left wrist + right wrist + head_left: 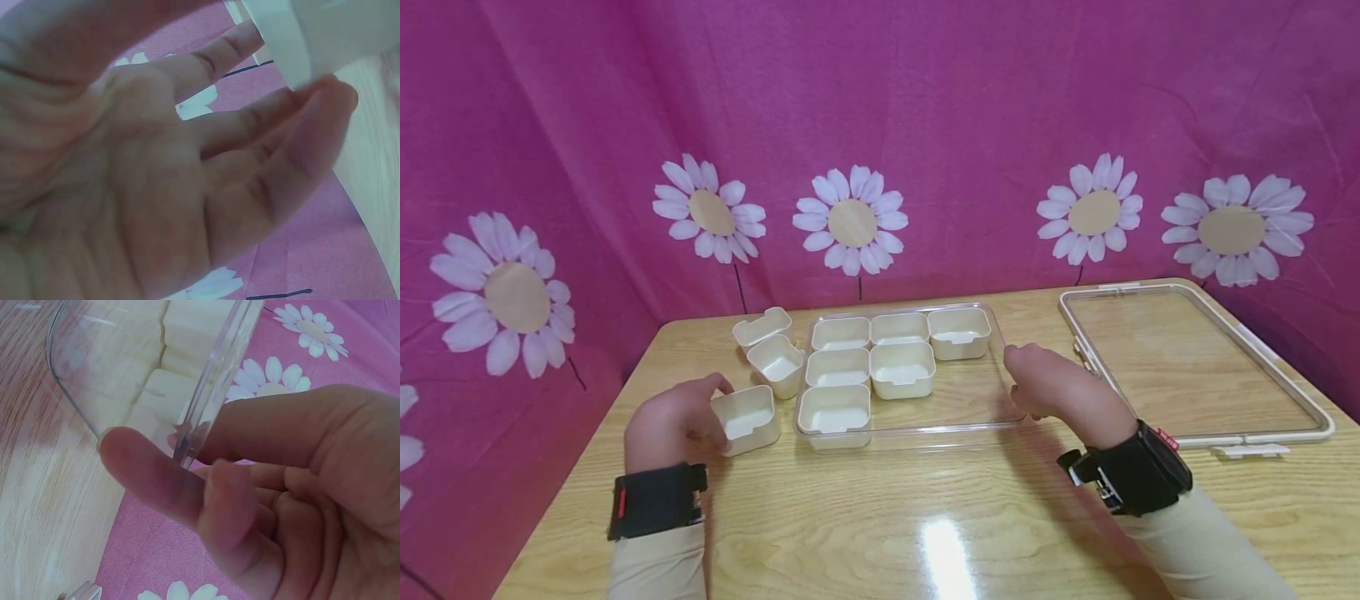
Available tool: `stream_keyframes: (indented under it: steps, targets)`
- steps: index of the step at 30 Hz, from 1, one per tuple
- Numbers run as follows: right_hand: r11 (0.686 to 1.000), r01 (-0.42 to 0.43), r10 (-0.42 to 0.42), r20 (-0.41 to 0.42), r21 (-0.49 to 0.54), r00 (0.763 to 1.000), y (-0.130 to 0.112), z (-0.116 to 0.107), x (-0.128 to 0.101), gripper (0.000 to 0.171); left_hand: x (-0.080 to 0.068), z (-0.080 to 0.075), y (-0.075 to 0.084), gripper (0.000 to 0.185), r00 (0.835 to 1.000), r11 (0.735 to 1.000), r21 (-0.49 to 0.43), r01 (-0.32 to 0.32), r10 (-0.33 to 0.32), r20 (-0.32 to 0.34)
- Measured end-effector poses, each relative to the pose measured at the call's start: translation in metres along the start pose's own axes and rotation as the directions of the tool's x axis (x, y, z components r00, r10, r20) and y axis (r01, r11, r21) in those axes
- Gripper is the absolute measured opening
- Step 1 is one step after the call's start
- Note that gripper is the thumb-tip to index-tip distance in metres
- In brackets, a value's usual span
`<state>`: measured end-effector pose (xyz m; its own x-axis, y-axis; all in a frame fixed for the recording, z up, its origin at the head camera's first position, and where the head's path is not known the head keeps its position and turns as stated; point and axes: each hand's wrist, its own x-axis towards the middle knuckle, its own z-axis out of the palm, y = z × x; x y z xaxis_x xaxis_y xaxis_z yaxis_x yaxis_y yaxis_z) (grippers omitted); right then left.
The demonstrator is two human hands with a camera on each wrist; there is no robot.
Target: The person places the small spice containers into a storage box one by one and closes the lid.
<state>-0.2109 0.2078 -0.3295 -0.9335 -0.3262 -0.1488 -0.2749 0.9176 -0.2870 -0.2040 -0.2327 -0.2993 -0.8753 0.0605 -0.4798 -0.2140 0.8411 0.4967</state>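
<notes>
On the near left of the wooden table (925,517), the left hand (673,425) is curling its fingers (312,119) round a small cream cup (747,419) sitting just outside the clear tray (977,400), close to its near-left corner. The right hand (1060,392) is pinching the tray's right rim between thumb and fingers, so it's steadying the thing. Six cups are sitting in the tray already, filling the left and far part; the near-right part is bare. Two more loose cups (771,350) are waiting on the far left of the table, and the clear lid (1195,367) is lying well off to the right. My take: keep that rim pinch firm so the tray isn't sliding, lift the cup level by its walls, and set it snug against a neighbour.
</notes>
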Motion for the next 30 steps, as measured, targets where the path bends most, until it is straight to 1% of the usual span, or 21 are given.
stream_keyframes:
  steps: [1,3,5,8,11,13,16,19,21,23,26,30]
  targets:
    - [1.0,-0.001,0.001,0.001,0.0,1.0,0.0,0.0,0.0,0.01,0.004,0.003,0.001,0.074,0.999,1.0,0.017,0.026,-0.025,-0.02]
    - [1.0,-0.005,0.005,0.005,0.001,1.0,0.0,0.0,0.0,0.01,0.012,0.008,0.0,0.076,0.998,0.998,0.045,0.053,-0.051,-0.046]
    - [1.0,-0.009,0.009,0.011,0.003,1.0,-0.001,0.0,0.0,0.011,0.015,0.01,0.0,0.075,0.997,0.996,0.063,0.06,-0.056,-0.061]
    - [1.0,-0.014,0.014,0.021,0.006,1.0,-0.001,0.0,0.0,0.012,0.015,0.008,-0.001,0.074,0.998,0.997,0.073,0.026,-0.022,-0.058]
    - [1.0,-0.008,0.008,0.018,-0.003,1.0,-0.001,0.0,0.0,0.011,0.014,0.008,-0.002,0.071,0.997,0.996,0.086,-0.012,0.019,-0.074]
    - [1.0,-0.004,0.004,0.017,-0.009,1.0,-0.001,0.0,0.0,0.011,0.014,0.008,-0.002,0.068,0.994,0.995,0.096,-0.04,0.049,-0.093]
    - [1.0,0.004,-0.004,0.014,-0.013,1.0,-0.002,-0.001,-0.001,0.01,0.012,0.007,-0.003,0.067,0.99,0.993,0.105,-0.06,0.072,-0.12]
    - [1.0,0.005,-0.005,0.013,-0.012,1.0,-0.003,-0.002,-0.001,0.01,0.012,0.004,-0.004,0.069,0.982,0.984,0.148,-0.102,0.123,-0.142]
    - [1.0,0.003,-0.003,0.012,-0.011,1.0,-0.003,-0.002,-0.001,0.009,0.01,0.001,-0.004,0.071,0.972,0.973,0.184,-0.142,0.172,-0.159]
    - [1.0,0.0,0.0,0.009,-0.013,1.0,-0.003,-0.001,-0.001,0.009,0.008,-0.002,-0.004,0.071,0.957,0.959,0.212,-0.188,0.227,-0.179]
    - [1.0,-0.008,0.008,0.006,-0.014,1.0,-0.003,-0.001,-0.001,0.009,0.004,-0.005,-0.003,0.071,0.929,0.939,0.24,-0.245,0.299,-0.219]
    - [1.0,-0.018,0.019,0.006,-0.01,1.0,-0.003,0.0,-0.001,0.012,-0.003,-0.008,0.001,0.074,0.89,0.92,0.26,-0.294,0.363,-0.276]
